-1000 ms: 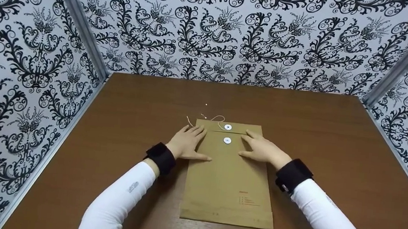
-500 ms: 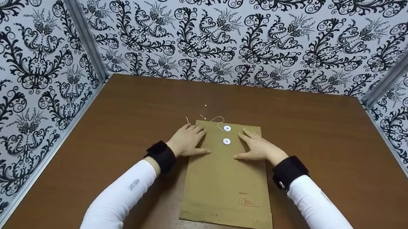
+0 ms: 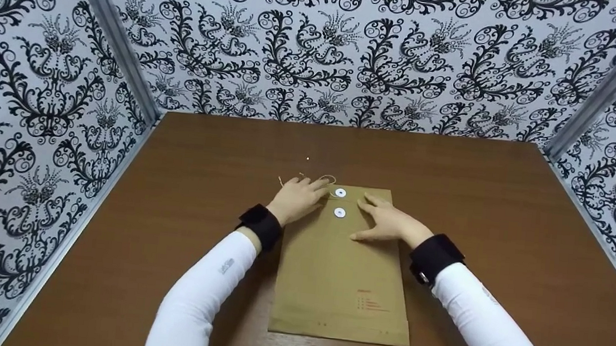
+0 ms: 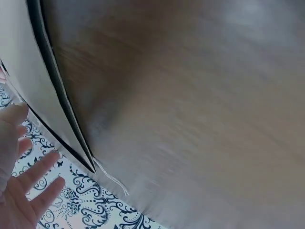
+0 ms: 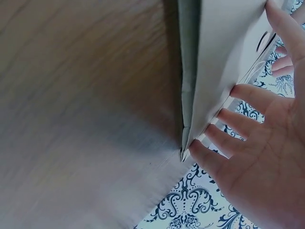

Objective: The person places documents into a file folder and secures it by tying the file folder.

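Observation:
A brown paper envelope lies flat on the wooden table, its flap end away from me. Two white round discs sit near its top, and a thin white string trails off the upper one. My left hand lies on the envelope's top left corner, its straight fingers reaching to the string beside the upper disc. In the left wrist view the left hand shows spread fingers next to the envelope's edge. My right hand rests flat on the envelope right of the discs, fingers spread.
Patterned black-and-white walls close the table in on the left, back and right. A tiny white speck lies on the table beyond the envelope. Bare wood surrounds the envelope on all sides.
My left hand has slid up and to the right, from the envelope's left edge to the string by the upper disc. The right hand has barely shifted.

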Demonstrator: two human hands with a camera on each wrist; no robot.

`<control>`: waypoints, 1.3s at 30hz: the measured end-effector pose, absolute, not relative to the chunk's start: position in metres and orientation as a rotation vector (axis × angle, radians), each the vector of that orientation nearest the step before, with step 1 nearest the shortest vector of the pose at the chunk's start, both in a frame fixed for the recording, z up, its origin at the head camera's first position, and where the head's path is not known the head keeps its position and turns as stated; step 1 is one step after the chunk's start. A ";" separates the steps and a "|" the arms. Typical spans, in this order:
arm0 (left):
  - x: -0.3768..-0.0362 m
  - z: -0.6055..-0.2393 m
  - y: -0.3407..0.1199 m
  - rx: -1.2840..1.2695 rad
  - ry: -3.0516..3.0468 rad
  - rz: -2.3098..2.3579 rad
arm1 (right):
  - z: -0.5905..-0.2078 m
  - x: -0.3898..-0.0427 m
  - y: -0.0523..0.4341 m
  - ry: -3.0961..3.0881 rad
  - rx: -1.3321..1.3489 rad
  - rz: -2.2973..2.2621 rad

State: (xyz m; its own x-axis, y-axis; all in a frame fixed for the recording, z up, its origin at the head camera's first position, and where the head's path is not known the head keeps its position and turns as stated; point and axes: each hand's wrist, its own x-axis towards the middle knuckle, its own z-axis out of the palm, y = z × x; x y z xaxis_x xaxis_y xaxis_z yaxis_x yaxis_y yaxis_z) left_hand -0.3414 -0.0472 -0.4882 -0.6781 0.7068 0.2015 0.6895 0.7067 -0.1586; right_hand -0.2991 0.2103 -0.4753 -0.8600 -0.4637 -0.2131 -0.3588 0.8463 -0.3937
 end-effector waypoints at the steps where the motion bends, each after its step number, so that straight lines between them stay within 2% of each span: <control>1: -0.342 -0.489 -0.045 -1.132 -2.651 0.107 | -0.475 -0.299 0.210 2.721 -0.622 -0.498; 6: -0.343 -0.489 -0.036 -1.167 -2.625 0.186 | -0.475 -0.299 0.211 2.725 -0.634 -0.501; 19: -0.347 -0.494 -0.027 -1.071 -2.454 0.434 | -0.476 -0.298 0.211 2.708 -0.625 -0.511; 39: -0.347 -0.495 -0.024 -1.045 -2.337 0.445 | -0.474 -0.299 0.212 2.677 -0.568 -0.501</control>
